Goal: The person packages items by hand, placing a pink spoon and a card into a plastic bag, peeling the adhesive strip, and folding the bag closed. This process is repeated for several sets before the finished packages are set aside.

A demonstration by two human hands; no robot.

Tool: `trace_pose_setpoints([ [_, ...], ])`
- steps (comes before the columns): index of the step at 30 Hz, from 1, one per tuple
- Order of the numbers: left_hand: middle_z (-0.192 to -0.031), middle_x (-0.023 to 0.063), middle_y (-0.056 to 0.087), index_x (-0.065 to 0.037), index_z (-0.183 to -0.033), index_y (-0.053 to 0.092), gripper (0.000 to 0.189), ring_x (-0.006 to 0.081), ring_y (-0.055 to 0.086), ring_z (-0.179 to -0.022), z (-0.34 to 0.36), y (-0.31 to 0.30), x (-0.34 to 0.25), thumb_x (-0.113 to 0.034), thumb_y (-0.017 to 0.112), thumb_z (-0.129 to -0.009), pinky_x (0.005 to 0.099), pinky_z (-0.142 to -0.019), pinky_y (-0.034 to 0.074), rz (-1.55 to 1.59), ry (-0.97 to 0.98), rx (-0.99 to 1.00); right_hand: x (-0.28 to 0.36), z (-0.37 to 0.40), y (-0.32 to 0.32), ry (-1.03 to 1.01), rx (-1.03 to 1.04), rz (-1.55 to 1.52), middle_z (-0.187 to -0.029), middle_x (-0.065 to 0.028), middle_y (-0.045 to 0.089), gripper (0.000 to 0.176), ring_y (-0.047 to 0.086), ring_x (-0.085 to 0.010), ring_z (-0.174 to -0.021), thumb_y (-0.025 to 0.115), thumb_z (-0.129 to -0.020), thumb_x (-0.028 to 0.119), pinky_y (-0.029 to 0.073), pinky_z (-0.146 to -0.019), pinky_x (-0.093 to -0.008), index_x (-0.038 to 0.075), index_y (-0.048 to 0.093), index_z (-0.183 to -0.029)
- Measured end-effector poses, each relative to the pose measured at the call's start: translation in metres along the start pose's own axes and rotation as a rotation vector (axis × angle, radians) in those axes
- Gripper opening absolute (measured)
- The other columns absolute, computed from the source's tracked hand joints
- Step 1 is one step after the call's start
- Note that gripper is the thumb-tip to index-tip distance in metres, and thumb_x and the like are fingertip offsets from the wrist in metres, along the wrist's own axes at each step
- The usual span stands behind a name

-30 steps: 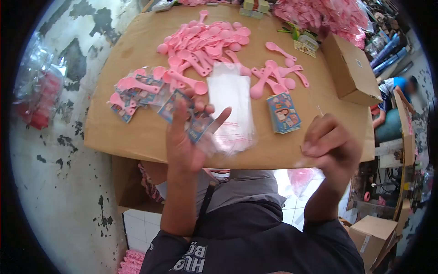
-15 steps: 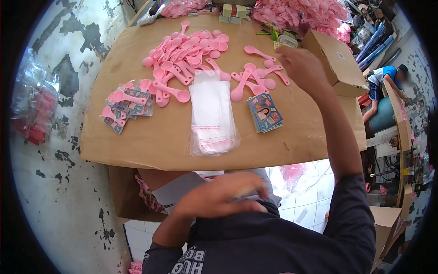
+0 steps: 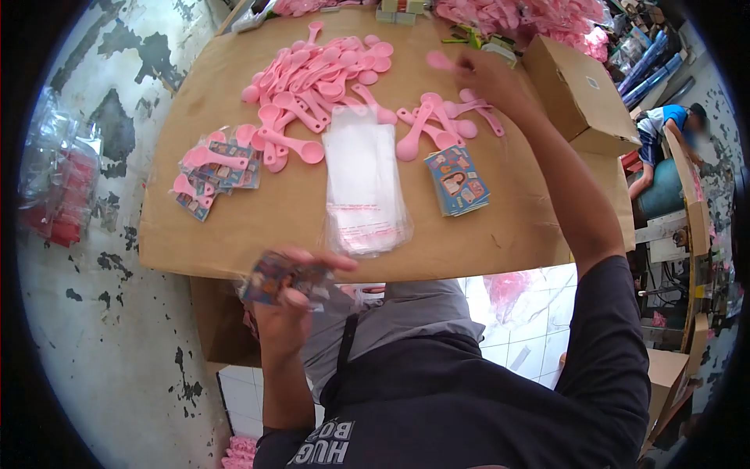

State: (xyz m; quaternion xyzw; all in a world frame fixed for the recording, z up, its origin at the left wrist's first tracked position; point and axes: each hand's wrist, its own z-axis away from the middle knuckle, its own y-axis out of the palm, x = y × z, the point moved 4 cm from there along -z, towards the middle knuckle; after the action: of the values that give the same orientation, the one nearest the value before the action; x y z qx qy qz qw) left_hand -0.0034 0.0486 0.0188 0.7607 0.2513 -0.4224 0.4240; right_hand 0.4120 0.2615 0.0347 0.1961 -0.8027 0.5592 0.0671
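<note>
My left hand (image 3: 293, 301) holds a blue printed card in clear plastic (image 3: 273, 277) in front of the table's near edge. My right hand (image 3: 488, 78) is closed at the handle end of a pink spoon (image 3: 440, 60) on the right side of the table. A heap of pink spoons (image 3: 320, 66) lies at the back. Clear plastic bags (image 3: 361, 172) are stacked in the middle, with a stack of blue cards (image 3: 457, 184) to their right. Packed cards with spoons (image 3: 226, 168) lie on the left.
An open cardboard box (image 3: 574, 98) stands at the table's right edge. Pink bundles (image 3: 523, 19) are piled at the back. A person (image 3: 664, 129) bends at the far right. Plastic packets (image 3: 66, 180) hang on the left wall.
My left hand has moved left and turned up, showing the card. My right hand has shifted left and down to the spoon. The view has tilted slightly.
</note>
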Motion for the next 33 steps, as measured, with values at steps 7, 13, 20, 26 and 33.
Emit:
trace_pose_setpoints([
  [7,-0.119,0.0115,0.067,-0.01,-0.128,0.057,0.04,0.0267,0.066,-0.109,-0.056,-0.048,-0.007,-0.042,0.062,-0.103,0.0501,-0.115,0.044,0.525,0.278,-0.485,0.135,0.1,-0.046,0.269,0.057,-0.71,-0.082,-0.0023,0.066,0.017,0.056,-0.003,-0.062,0.055,-0.108,0.017,0.043,-0.051,-0.0213,0.005,0.056,-0.12],
  [13,-0.111,0.0077,0.063,-0.008,-0.126,0.058,0.037,0.0215,0.062,-0.109,-0.086,-0.043,0.0,-0.037,0.061,-0.104,0.0456,-0.116,0.045,0.731,0.35,-0.27,0.214,0.186,-0.003,0.444,0.405,-1.084,-0.091,-0.0038,0.071,0.023,0.056,-0.003,-0.062,0.059,-0.105,0.01,0.044,-0.053,-0.019,0.006,0.056,-0.128],
  [20,-0.106,0.0082,0.065,-0.01,-0.131,0.054,0.045,0.023,0.067,-0.096,-0.082,-0.024,0.013,-0.046,0.057,-0.104,0.05,-0.11,0.049,0.551,0.264,-0.315,0.243,0.186,0.019,0.415,0.388,-1.205,-0.098,-0.0079,0.072,0.026,0.062,-0.0071,-0.071,0.059,-0.104,0.006,0.05,-0.06,-0.0211,0.001,0.059,-0.13],
  [26,-0.106,0.0061,0.062,-0.011,-0.136,0.052,0.051,0.0201,0.067,-0.096,-0.078,-0.003,0.028,-0.049,0.055,-0.104,0.0474,-0.11,0.051,0.66,0.096,-0.257,0.248,0.182,0.018,0.377,0.209,-1.45,-0.112,-0.011,0.069,0.026,0.066,-0.0108,-0.084,0.061,-0.101,-0.001,0.055,-0.071,-0.0238,-0.004,0.057,-0.127],
  [33,-0.104,0.01,0.062,-0.007,-0.135,0.047,0.045,0.0214,0.067,-0.099,-0.075,0.03,0.046,-0.043,0.048,-0.109,0.0479,-0.104,0.056,0.745,-0.055,-0.201,0.241,0.183,0.038,0.323,-0.139,-1.342,-0.101,-0.0015,0.055,0.034,0.059,-0.0074,-0.094,0.078,-0.091,0.003,0.053,-0.076,-0.0229,0.002,0.051,-0.111],
])
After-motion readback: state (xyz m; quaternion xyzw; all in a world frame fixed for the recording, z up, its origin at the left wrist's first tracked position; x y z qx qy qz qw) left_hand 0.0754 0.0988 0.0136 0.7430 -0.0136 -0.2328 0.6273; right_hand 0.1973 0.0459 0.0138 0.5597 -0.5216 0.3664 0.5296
